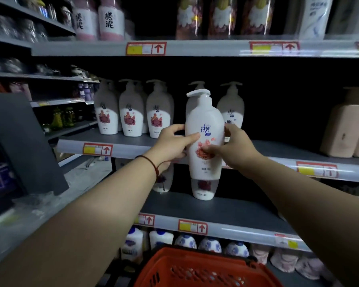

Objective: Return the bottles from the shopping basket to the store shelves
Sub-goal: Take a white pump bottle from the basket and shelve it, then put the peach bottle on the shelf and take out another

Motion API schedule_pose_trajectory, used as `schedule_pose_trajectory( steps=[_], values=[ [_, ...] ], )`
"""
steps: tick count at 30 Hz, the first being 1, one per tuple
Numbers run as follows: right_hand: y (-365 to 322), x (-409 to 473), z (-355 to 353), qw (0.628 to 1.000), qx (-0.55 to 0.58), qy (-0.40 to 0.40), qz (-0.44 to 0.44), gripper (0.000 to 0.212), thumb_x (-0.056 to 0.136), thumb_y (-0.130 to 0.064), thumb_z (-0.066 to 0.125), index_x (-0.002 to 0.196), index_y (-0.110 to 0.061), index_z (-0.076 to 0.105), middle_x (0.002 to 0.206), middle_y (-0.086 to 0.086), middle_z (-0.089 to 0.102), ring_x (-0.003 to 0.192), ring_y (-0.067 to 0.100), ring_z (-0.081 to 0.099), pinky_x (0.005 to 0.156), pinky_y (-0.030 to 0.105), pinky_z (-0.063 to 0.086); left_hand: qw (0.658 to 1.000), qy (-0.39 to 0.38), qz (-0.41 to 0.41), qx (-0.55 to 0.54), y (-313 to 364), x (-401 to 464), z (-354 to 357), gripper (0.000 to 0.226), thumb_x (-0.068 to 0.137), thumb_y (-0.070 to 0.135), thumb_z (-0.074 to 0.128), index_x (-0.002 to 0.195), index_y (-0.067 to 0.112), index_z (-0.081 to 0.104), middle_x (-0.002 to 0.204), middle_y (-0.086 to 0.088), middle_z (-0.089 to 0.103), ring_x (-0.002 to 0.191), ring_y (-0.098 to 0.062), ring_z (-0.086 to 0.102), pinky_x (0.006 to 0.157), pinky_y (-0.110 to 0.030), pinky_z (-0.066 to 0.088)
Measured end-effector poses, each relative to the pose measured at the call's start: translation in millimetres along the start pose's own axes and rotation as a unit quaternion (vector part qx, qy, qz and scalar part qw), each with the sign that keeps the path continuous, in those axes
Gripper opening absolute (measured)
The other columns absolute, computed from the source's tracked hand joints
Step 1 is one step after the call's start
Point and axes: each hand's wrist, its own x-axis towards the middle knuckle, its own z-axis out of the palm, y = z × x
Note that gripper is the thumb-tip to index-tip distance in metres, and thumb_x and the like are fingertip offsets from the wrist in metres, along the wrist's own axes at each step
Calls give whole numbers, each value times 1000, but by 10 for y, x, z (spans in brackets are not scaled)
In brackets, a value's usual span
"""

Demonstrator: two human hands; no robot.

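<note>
A white pump bottle (204, 121) with a red flower label is held upright in front of the middle shelf (133, 145), with both my hands on it. My left hand (170, 141) grips its left side, thumb across the front. My right hand (230, 147) grips its right side, fingers curled over the label. Matching white pump bottles (131, 112) stand in a row on the middle shelf to the left, and two more (231, 108) stand behind the held bottle. The red shopping basket (203, 268) sits low at the bottom centre; its contents are hidden.
Another flower-label bottle (202, 188) stands on the shelf below, right under the held one. Beige bottles (344, 129) stand at the right of the middle shelf. Blue-and-white packs (209, 244) fill the bottom shelf. A dark grey panel (23, 141) juts in at left.
</note>
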Motion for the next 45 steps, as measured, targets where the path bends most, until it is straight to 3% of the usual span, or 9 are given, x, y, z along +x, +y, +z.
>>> schedule_pose_trajectory(
  steps=[10, 16, 25, 30, 32, 34, 36, 39, 45],
  values=[
    [-3, 787, 118, 996, 13, 68, -48, 77, 71, -16, 83, 135, -14, 41, 107, -7, 52, 98, 13, 55, 83, 28, 49, 998, -6, 56, 4, 177, 914, 26, 53, 86, 15, 66, 136, 16, 47, 108, -7, 70, 86, -15, 67, 64, -26, 54],
    [274, 1137, 286, 997, 6, 69, -33, 82, 69, -25, 84, 136, -19, 38, 121, -3, 58, 108, 19, 60, 92, 45, 53, 998, 4, 65, 3, -49, 1296, 50, 54, 89, 15, 62, 139, 19, 43, 118, -7, 67, 84, -10, 66, 61, -22, 52],
    [425, 1196, 392, 998, -18, 48, -32, 82, 74, -22, 81, 139, -14, 31, 130, 2, 54, 114, 19, 55, 94, 32, 46, 995, -9, 89, 38, -279, 1396, 55, 58, 92, 8, 56, 145, 20, 35, 135, -6, 57, 116, -19, 59, 88, -29, 52],
    [361, 927, 322, 986, -125, 103, -50, 66, 82, -27, 73, 133, -7, 36, 130, 10, 46, 117, 26, 50, 89, 35, 44, 965, 51, 91, 240, -283, 1145, 43, 78, 87, 28, 64, 150, 19, 20, 152, -5, 34, 137, -24, 37, 110, -38, 36],
    [378, 610, 302, 961, -208, 106, -146, 52, 90, -22, 62, 134, -7, 39, 128, 12, 47, 115, 27, 51, 87, 39, 46, 886, 93, 182, 416, -406, 780, -3, 68, 86, 33, 62, 145, 22, 31, 146, -1, 39, 131, -24, 41, 104, -40, 38],
    [472, 242, 302, 930, -284, 69, -224, 41, 88, -16, 59, 126, -4, 49, 118, 17, 53, 107, 34, 53, 83, 44, 48, 765, 108, 302, 558, -653, 353, -55, 53, 81, 32, 65, 131, 24, 51, 129, 0, 51, 115, -25, 50, 89, -38, 41],
    [654, -152, 332, 901, -354, 4, -251, 33, 83, -16, 56, 113, -2, 57, 104, 19, 57, 94, 40, 55, 74, 45, 50, 710, 75, 347, 608, -1020, -48, -80, 42, 73, 34, 71, 113, 22, 65, 108, 0, 62, 97, -26, 59, 75, -35, 45],
    [1044, -777, 400, 860, -446, -125, -214, 35, 78, -24, 53, 107, -4, 57, 100, 18, 58, 88, 40, 56, 71, 47, 52, 723, -10, 281, 631, -1624, -565, -17, 33, 74, 37, 71, 102, 21, 69, 96, 1, 65, 91, -26, 62, 69, -35, 48],
    [1639, -1703, 508, 805, -490, -328, -70, 55, 90, -30, 54, 139, -13, 37, 138, 11, 41, 128, 33, 36, 101, 43, 37, 795, -146, 50, 587, -2468, -1295, 388, 35, 83, 44, 58, 114, 28, 62, 118, 0, 59, 116, -24, 53, 91, -36, 48]
  ],
)
